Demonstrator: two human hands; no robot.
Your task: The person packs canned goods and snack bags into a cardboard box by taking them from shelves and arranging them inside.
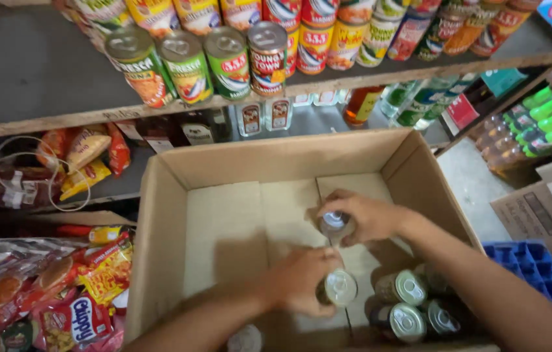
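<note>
Head view: both hands are inside an open cardboard box [165,248]. The left hand [298,280] is closed around one can [340,287] near the front edge of the box, fingers wrapped on its side. The right hand [367,215] is closed on a second can [333,223] nearer the middle of the box floor. More cans [406,306] stand in the front right corner.

I judge these cans to be stiff, smooth metal, a little heavy and somewhat slippery. The side wall is the best place to hold one, not the lid with its pull ring. A shelf [41,72] above carries rows of cans.
</note>
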